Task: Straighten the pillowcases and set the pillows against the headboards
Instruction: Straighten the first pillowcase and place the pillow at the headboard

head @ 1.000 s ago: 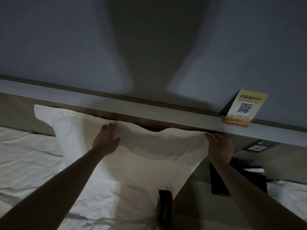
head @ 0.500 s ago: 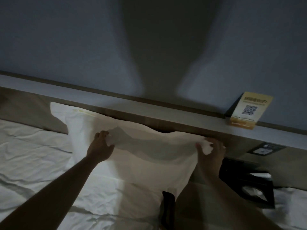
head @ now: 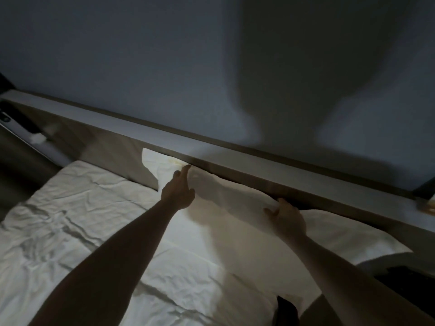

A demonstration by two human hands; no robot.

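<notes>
A white pillow (head: 237, 222) in its pillowcase leans against the brown headboard (head: 113, 158), its top edge tucked just under the headboard's pale ledge. My left hand (head: 179, 189) lies flat on the pillow's upper left part, fingers stretched toward the top left corner. Near the upper right of the pillow, my right hand (head: 286, 216) presses on the top edge with straight fingers. The room is dim and the pillow's right corner (head: 376, 241) spreads out toward the bed's side.
A wrinkled white sheet (head: 77, 227) covers the mattress to the left and front. The pale ledge (head: 235, 156) runs along the grey wall. A dark object (head: 286, 311) stands at the bottom edge. A yellow card (head: 429, 208) peeks in at the far right.
The view has swung left and closer. Both hands have let go of the pillowcase's top edge and now lie flat on the pillow, the left one further toward its left corner.
</notes>
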